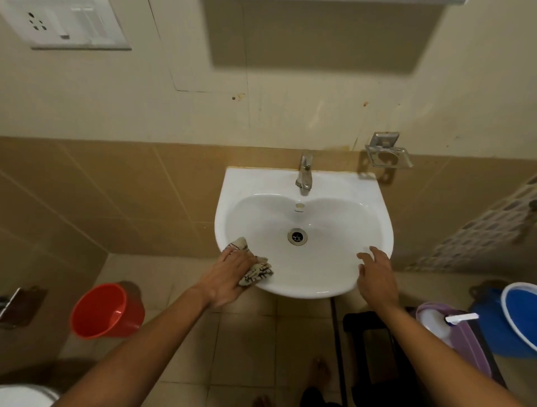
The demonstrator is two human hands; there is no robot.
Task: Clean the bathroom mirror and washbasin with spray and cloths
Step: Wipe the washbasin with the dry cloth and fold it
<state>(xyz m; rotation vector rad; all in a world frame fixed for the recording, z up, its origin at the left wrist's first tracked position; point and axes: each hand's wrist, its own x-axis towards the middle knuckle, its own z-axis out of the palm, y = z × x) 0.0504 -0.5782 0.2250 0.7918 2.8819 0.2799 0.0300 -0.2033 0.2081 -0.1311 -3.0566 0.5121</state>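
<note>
A white washbasin [363, 197] hangs on the tiled wall, with a metal tap [304, 174] at its back and a drain [297, 236] in the bowl. My left hand [229, 276] presses a beige checked cloth [257, 268] onto the basin's front left rim, fingers laid flat over it. My right hand [376, 276] rests with spread, straight fingers on the front right rim and holds nothing. The mirror's lower edge [334, 2] barely shows at the top of the view. A white spray bottle [444, 322] lies on a purple cloth [467, 342] at the right.
A red bucket [104, 310] stands on the floor at the left, a blue tub [520, 319] at the right. A metal soap holder [388, 154] is fixed to the wall right of the tap. A dark stool [377, 348] stands below the basin. Bare feet [319, 374] show on the floor tiles.
</note>
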